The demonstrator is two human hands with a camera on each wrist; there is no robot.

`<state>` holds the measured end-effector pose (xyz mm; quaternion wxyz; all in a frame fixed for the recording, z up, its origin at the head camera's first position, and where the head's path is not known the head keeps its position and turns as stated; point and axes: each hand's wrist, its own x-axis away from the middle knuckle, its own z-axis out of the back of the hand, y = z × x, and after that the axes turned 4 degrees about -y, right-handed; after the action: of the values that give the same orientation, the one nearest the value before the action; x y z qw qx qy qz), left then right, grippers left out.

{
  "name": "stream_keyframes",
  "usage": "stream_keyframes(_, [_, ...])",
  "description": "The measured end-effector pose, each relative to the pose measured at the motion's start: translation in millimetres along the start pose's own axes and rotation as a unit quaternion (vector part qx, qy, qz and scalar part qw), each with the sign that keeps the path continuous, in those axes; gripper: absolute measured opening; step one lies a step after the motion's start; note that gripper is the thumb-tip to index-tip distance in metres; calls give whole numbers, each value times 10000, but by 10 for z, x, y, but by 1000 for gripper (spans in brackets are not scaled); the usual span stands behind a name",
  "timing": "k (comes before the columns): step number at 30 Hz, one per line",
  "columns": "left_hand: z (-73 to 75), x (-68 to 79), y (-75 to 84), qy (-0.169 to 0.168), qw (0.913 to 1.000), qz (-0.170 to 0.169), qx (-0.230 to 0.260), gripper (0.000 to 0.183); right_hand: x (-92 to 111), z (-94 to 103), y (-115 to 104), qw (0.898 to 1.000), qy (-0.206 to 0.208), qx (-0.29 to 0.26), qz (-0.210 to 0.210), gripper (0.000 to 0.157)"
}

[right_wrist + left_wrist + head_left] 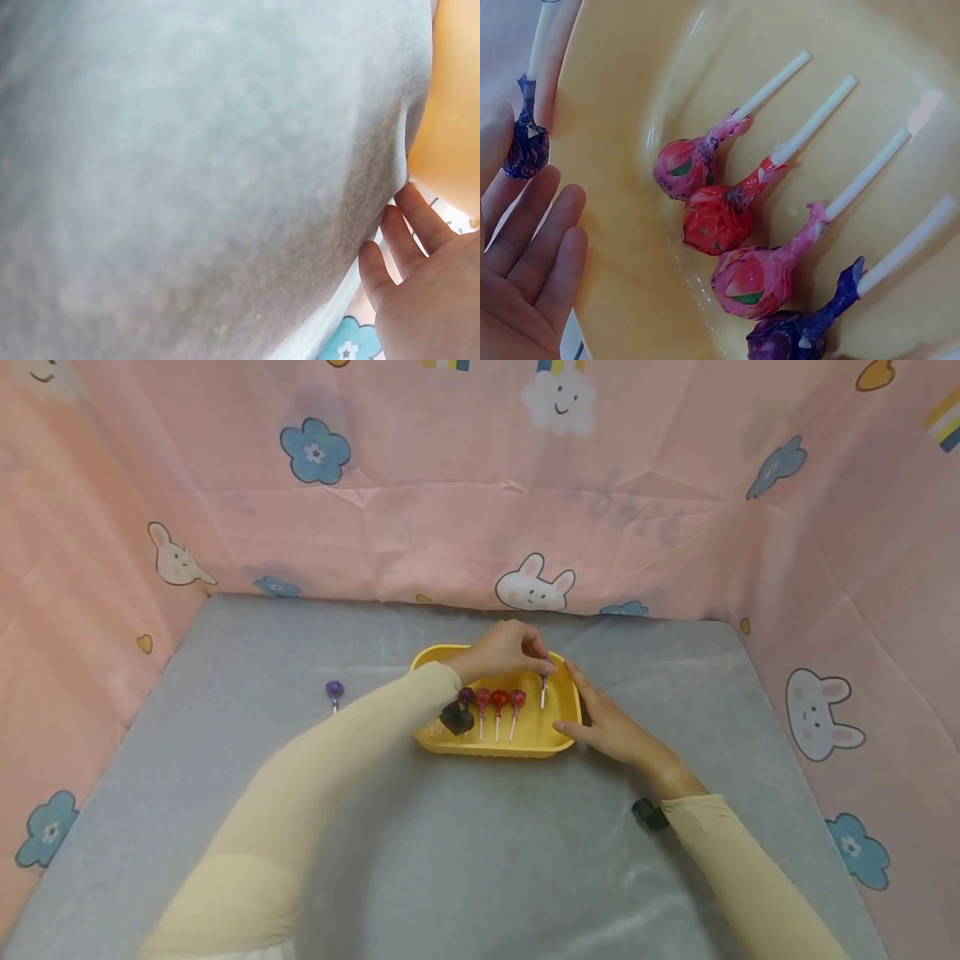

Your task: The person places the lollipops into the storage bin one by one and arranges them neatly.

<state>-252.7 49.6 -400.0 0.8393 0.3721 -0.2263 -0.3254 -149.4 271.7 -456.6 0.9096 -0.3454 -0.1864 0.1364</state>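
My left hand (504, 652) is over the right part of a yellow tray (536, 752), pinching a lollipop (526, 146) in a dark purple wrapper. Its white stick hangs down in the head view. Inside the tray several wrapped lollipops lie in a row: a pink one (682, 166), a red one (718, 217), another pink one (751, 281) and a purple one (786, 336). The left wrist hides the row's left end. My right hand (617, 724) rests against the tray's right side, fingers extended along the outside, thumb over the rim.
One more purple lollipop (334, 689) lies on the grey tabletop (510, 852), left of the tray, its stick partly covered by the left sleeve. A pink curtain (435, 535) with cartoon prints stands behind and at both sides of the table.
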Motion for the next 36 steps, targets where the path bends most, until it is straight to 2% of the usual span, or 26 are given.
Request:
stream_keyframes(12, [-84,-7,-30,-86,9997,110,-213,25,10,8,-23,10000,-12,-13,-44,100])
stream_keyframes(23, [-185,-21,-67,-177,9962,182,-837,25,22,24,-24,10000,24,-28,17,101])
stream_keyframes(36, [-220,-29,-70,-375,9930,421,-1041,25,12,25,-11,10000,4,-11,-14,101])
